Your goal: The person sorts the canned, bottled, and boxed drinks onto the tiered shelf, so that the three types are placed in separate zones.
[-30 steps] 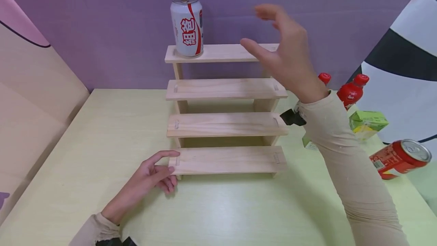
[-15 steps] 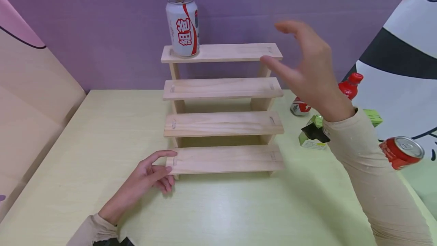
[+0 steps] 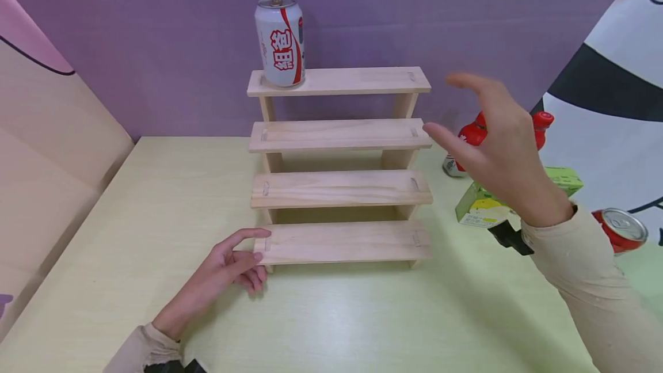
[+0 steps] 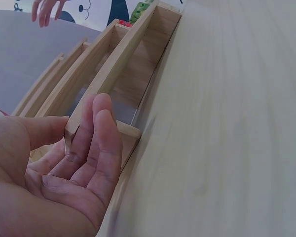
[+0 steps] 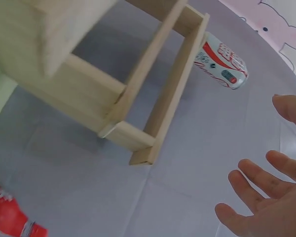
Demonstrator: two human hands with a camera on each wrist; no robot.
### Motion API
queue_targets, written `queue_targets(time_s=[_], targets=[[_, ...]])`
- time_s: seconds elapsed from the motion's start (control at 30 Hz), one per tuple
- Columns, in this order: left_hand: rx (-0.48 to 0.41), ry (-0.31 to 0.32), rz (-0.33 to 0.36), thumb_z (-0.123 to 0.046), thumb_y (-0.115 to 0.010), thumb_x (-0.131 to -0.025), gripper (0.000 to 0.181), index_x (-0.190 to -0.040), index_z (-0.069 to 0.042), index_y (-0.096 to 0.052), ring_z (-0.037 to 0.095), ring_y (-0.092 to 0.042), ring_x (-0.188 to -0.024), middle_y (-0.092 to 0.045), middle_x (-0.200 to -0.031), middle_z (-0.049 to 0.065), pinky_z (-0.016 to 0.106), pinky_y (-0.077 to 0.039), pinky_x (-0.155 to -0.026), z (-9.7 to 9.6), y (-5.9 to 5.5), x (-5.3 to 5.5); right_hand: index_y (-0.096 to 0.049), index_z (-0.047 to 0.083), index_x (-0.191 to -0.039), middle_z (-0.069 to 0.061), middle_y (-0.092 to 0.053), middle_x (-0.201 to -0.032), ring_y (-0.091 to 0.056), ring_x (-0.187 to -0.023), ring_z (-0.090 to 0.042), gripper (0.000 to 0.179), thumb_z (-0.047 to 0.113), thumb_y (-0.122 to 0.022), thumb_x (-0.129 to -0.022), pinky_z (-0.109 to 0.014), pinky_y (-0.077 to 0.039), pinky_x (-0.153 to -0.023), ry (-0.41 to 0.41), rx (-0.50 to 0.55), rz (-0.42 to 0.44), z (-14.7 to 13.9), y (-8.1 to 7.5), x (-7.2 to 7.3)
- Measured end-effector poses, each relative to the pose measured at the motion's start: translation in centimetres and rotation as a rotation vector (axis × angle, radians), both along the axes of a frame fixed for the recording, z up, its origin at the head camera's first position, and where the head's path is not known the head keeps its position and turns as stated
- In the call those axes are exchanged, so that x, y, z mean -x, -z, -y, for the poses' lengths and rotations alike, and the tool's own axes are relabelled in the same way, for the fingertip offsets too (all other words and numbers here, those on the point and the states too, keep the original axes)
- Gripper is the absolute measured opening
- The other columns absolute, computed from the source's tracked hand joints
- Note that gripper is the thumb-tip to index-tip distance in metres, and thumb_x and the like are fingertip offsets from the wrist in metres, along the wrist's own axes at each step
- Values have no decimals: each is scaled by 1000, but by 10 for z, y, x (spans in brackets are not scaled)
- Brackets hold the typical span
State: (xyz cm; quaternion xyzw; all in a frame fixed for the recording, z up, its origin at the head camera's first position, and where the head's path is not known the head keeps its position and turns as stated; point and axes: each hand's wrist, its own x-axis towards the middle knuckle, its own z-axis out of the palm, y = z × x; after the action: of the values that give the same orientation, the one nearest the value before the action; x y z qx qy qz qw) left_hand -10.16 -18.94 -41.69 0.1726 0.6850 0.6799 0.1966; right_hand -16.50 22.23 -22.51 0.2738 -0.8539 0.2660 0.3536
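A pale wooden tiered shelf stands on the table, its steps rising toward the back. On the left end of its top step, a white drink can with red lettering stands upright. My left hand grips the left end of the lowest step; in the left wrist view, the thumb is on one side of the board and the fingers on the other. To the right of the shelf, my right hand hangs in the air, fingers spread from the thumb and nothing between them.
Behind and below my right hand are red-capped bottles, a partly hidden can, and green drink cartons. A red can is at the far right, partly behind the sleeve. A purple backdrop rises behind the shelf.
My right hand has moved right and down in the head view, away from the white can and toward the drinks. My left hand keeps its grip on the lowest step.
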Motion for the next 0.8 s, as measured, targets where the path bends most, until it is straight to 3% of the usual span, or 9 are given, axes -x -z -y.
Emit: queue_targets(time_s=[0.13,0.37,0.6,0.8], targets=[[-13,12,-12,-12,-52,-105,44,-147,-8,-40,27,-68,-70,-65,-86,32,40,-60,-65,-1,2,0,-56,3,-138,-13,-58,-137,-53,-126,-30,67,11,-84,-77,-11,-37,-95,21,-27,5,-12,9,-8],[-6,13,-12,-13,-53,-105,43,-146,-9,-41,27,-69,-70,-67,-86,29,40,-60,-65,-3,3,1,-54,0,-137,-19,-57,-134,-53,-114,-31,67,13,-84,-79,-9,-35,-73,64,-56,58,-37,32,-26],[-16,15,4,-13,-53,-104,43,-146,-8,-40,26,-68,-71,-68,-85,26,39,-60,-66,-2,3,1,-54,3,-138,-18,-58,-133,-52,-120,-35,69,13,-84,-78,-6,-30,-94,134,-40,125,-52,48,-37],[-18,9,9,-13,-53,-104,43,-145,-7,-41,27,-68,-71,-68,-85,25,39,-60,-66,1,2,1,-54,3,-138,-19,-56,-134,-51,-120,-36,70,7,-85,-75,-2,-28,-93,186,-13,135,-65,60,-47]])
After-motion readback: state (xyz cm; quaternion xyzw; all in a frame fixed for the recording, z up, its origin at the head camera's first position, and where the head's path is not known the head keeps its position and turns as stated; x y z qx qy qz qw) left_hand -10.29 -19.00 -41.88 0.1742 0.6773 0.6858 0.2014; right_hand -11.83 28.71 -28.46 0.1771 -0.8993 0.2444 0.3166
